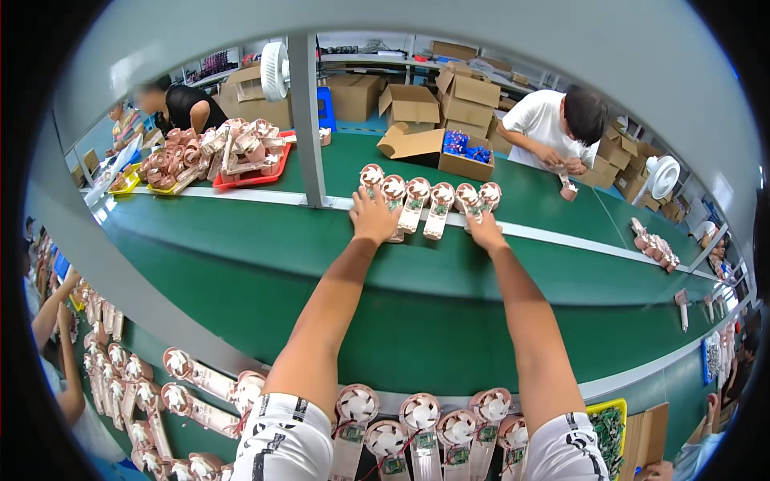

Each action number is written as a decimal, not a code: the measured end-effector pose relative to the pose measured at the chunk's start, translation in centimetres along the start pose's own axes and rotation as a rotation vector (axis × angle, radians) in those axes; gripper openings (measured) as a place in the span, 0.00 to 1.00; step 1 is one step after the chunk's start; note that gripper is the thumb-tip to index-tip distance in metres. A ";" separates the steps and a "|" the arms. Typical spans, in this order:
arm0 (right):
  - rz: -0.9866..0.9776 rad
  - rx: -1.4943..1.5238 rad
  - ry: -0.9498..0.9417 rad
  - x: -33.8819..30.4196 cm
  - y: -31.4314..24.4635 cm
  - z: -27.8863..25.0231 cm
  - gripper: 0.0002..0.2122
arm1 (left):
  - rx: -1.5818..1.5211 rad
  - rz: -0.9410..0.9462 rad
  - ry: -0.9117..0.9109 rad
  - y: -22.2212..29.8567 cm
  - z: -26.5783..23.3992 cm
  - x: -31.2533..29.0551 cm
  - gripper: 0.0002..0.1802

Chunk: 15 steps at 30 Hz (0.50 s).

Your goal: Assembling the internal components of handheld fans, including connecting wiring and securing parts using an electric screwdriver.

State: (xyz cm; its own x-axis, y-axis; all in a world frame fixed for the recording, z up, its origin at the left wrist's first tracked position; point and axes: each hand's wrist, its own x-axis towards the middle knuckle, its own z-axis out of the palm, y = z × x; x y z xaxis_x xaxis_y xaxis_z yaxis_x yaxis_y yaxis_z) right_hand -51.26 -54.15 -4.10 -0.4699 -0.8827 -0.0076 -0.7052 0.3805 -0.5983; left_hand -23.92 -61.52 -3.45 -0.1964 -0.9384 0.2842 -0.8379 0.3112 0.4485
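Note:
A row of several pink handheld fan halves, with white blades and green circuit boards in the handles, stands across the metal rail on the far side of the green belt. My left hand lies over the row's left end, fingers spread and curled on the fans there. At the other end my right hand grips the handle of the last fan, its thumb and fingers partly hidden. Both arms are stretched out over the belt.
Along my near edge lie more open fan halves, beside a yellow tray of circuit boards. A red tray heaped with pink housings stands far left, past a grey post. Opposite, a person in white handles a fan near a box of blue parts.

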 end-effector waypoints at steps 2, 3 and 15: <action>0.047 0.126 0.129 0.2 0.7 0.4 0.39 | -0.025 0.069 0.061 1.1 -1.3 -1.6 0.45; 0.038 0.142 0.230 0.3 0.9 0.4 0.38 | -0.060 0.111 0.122 1.5 -1.7 -1.5 0.43; -0.226 0.135 -0.112 -25.3 -6.4 -10.7 0.18 | -0.460 0.740 -0.281 7.1 -18.8 -23.4 0.13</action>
State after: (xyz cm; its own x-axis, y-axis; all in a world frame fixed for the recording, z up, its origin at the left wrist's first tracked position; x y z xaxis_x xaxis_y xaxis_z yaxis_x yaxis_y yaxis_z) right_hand -40.55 -31.35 8.49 -0.2418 -0.9688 0.0543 -0.7052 0.1370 -0.6957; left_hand -15.74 -34.54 8.98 -0.7695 -0.4592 0.4438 -0.1750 0.8200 0.5449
